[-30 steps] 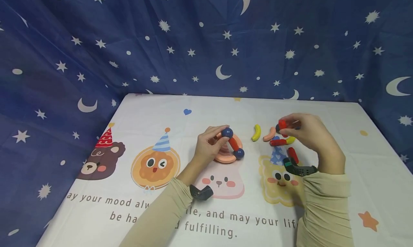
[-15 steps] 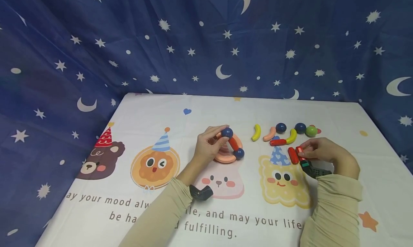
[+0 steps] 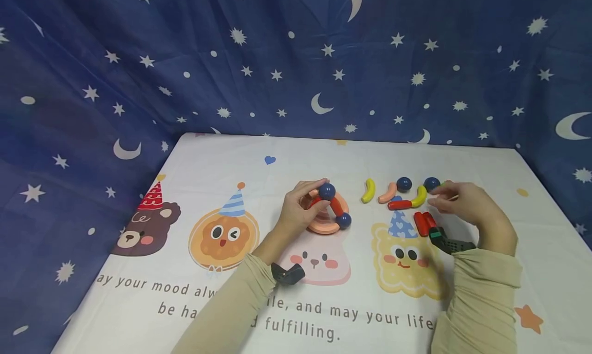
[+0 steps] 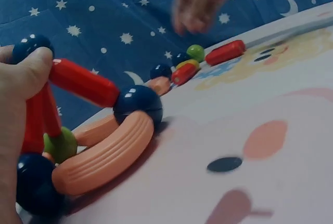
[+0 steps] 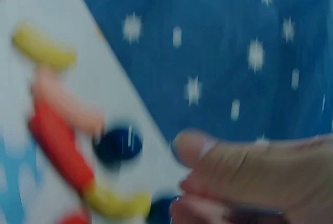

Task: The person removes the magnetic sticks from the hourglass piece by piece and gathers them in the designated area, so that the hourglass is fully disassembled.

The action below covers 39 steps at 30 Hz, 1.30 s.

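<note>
I judge the toy frame (image 3: 336,206), standing on the table (image 3: 222,159), light and stiff but weak-jointed; best held by its glossy top ball (image 3: 327,191), which the left hand (image 3: 296,206) pinches. The right hand (image 3: 469,205) hovers, fingers relaxed, apparently empty.

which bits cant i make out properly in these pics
Head: loose green ball, mostly hidden by the right hand.
Left wrist: left hand, cut off by the left edge; right hand, blurred.
Right wrist: loose salmon piece, blurred; lowest navy ball, overlapped by right hand and bottom edge.
</note>
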### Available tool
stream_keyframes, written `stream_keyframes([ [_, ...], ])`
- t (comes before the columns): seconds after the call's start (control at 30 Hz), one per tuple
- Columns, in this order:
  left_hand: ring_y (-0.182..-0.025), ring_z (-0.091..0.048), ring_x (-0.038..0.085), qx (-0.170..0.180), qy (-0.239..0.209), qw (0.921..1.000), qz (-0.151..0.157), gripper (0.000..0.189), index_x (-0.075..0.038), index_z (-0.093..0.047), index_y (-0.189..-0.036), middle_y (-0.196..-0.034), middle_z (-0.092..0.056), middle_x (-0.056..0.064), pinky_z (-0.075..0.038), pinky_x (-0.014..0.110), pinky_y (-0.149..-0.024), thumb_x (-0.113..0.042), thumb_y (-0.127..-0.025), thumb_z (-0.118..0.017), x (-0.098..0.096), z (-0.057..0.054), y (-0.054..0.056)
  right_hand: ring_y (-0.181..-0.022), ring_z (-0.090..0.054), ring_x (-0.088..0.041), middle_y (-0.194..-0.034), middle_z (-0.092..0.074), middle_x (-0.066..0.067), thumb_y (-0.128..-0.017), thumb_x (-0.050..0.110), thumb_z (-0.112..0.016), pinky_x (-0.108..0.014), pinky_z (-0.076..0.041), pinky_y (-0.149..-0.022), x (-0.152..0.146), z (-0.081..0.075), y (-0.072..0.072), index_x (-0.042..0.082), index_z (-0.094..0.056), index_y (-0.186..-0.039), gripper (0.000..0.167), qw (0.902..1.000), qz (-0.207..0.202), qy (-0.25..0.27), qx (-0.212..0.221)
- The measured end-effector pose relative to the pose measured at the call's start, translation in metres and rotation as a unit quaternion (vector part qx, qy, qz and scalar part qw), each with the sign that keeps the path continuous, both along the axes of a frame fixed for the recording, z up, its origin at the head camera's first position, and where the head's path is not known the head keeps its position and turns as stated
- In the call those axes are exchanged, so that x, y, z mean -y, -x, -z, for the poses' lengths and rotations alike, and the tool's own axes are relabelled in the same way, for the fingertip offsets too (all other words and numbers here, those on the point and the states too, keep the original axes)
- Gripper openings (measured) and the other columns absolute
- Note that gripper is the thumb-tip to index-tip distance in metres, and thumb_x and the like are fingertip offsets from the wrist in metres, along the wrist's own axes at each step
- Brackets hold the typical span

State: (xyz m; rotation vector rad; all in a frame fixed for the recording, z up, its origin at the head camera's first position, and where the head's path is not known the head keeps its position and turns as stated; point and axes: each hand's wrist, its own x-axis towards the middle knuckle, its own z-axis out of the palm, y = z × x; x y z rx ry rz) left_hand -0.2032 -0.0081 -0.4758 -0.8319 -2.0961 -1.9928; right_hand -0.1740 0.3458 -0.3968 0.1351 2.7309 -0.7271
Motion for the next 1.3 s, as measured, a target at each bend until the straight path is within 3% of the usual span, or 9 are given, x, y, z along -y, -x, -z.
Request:
stream_keyframes([
  [0.07, -0.103, -0.055, 0.013, -0.005, 0.017, 0.9998, 0.002, 0.052, 0.002, -0.056, -0.129, -0.124, -0.059, 0.017, -0.052, 0.039, -0.087, 0.002, -0.08, -0.072, 0.002, -0.006, -0.002, -0.092, -0.06, -0.029, -0.105, -0.064, -0.019, -0.09, 0.034, -0.064, -0.049, -0.052, -0.081, 0.023, -0.012, 0.001, 0.001, -0.057, -0.125, 0.048, 0.9984, -0.005, -0.004, -0.057],
  [0.13, -0.101, -0.055, 0.016, -0.017, 0.037, 0.9991, -0.008, 0.053, -0.001, -0.056, -0.128, -0.121, -0.059, 0.014, -0.051, 0.039, -0.085, -0.001, -0.079, -0.074, 0.004, -0.004, 0.0, -0.094, -0.062, -0.03, -0.104, -0.066, -0.017, -0.089, 0.029, -0.066, -0.045, -0.053, -0.079, 0.052, -0.023, 0.003, 0.004, -0.059, -0.123, 0.043, 0.9942, -0.03, 0.005, -0.103],
  [0.23, -0.1, -0.056, 0.029, -0.021, 0.044, 0.9987, -0.013, 0.049, -0.001, -0.058, -0.124, -0.116, -0.057, 0.015, -0.05, 0.047, -0.085, -0.003, -0.078, -0.075, 0.005, -0.004, 0.001, -0.096, -0.065, -0.029, -0.107, -0.066, -0.015, -0.087, 0.025, -0.069, -0.039, -0.056, -0.073, 0.098, -0.031, 0.008, 0.008, -0.062, -0.121, 0.038, 0.9865, -0.086, 0.02, -0.138],
  [0.37, -0.099, -0.055, 0.037, -0.004, 0.048, 0.9988, -0.003, 0.04, 0.003, -0.06, -0.117, -0.112, -0.053, 0.019, -0.048, 0.054, -0.088, 0.0, -0.08, -0.073, 0.007, -0.012, -0.003, -0.098, -0.066, -0.027, -0.112, -0.064, -0.012, -0.085, 0.019, -0.072, -0.039, -0.057, -0.076, 0.147, -0.027, 0.011, 0.009, -0.062, -0.121, 0.039, 0.972, -0.157, 0.039, -0.17],
  [0.47, -0.101, -0.057, 0.033, 0.005, 0.052, 0.9986, 0.01, 0.036, 0.004, -0.061, -0.116, -0.113, -0.053, 0.02, -0.047, 0.054, -0.093, -0.001, -0.082, -0.07, 0.007, -0.013, -0.003, -0.098, -0.066, -0.025, -0.112, -0.063, -0.011, -0.081, 0.017, -0.075, -0.038, -0.057, -0.078, 0.168, -0.021, 0.01, 0.008, -0.063, -0.12, 0.042, 0.9607, -0.192, 0.031, -0.198],
  [0.63, -0.104, -0.059, 0.031, 0.001, 0.059, 0.9981, 0.02, 0.037, 0.006, -0.059, -0.118, -0.115, -0.055, 0.021, -0.047, 0.053, -0.094, 0.001, -0.082, -0.069, 0.007, -0.014, -0.002, -0.095, -0.065, -0.024, -0.108, -0.062, -0.009, -0.079, 0.017, -0.078, -0.036, -0.057, -0.075, 0.183, -0.015, 0.008, 0.008, -0.065, -0.118, 0.043, 0.9491, -0.212, 0.012, -0.233],
  [0.8, -0.107, -0.059, 0.033, 0.003, 0.079, 0.9967, 0.016, 0.038, 0.006, -0.059, -0.119, -0.118, -0.056, 0.021, -0.049, 0.049, -0.094, 0.0, -0.083, -0.068, 0.007, -0.014, -0.002, -0.095, -0.064, -0.026, -0.109, -0.06, -0.011, -0.077, 0.014, -0.079, -0.037, -0.057, -0.078, 0.188, -0.009, 0.008, 0.006, -0.064, -0.12, 0.046, 0.9452, -0.215, 0.015, -0.245],
  [1.07, -0.119, -0.055, 0.033, 0.017, 0.096, 0.9946, 0.034, 0.043, 0.009, -0.057, -0.124, -0.125, -0.057, 0.021, -0.044, 0.038, -0.102, -0.004, -0.085, -0.068, 0.009, -0.016, -0.001, -0.098, -0.064, -0.025, -0.111, -0.062, -0.01, -0.077, 0.016, -0.079, -0.038, -0.056, -0.083, 0.189, -0.004, 0.013, 0.008, -0.065, -0.118, 0.044, 0.948, -0.205, 0.033, -0.242],
  [1.3, -0.12, -0.055, 0.031, 0.014, 0.102, 0.9943, 0.028, 0.042, 0.009, -0.058, -0.123, -0.125, -0.058, 0.02, -0.044, 0.035, -0.103, -0.004, -0.085, -0.068, 0.01, -0.014, -0.001, -0.099, -0.064, -0.026, -0.11, -0.064, -0.01, -0.077, 0.014, -0.079, -0.04, -0.056, -0.082, 0.197, -0.001, 0.013, 0.007, -0.066, -0.114, 0.04, 0.9535, -0.171, 0.036, -0.245],
])
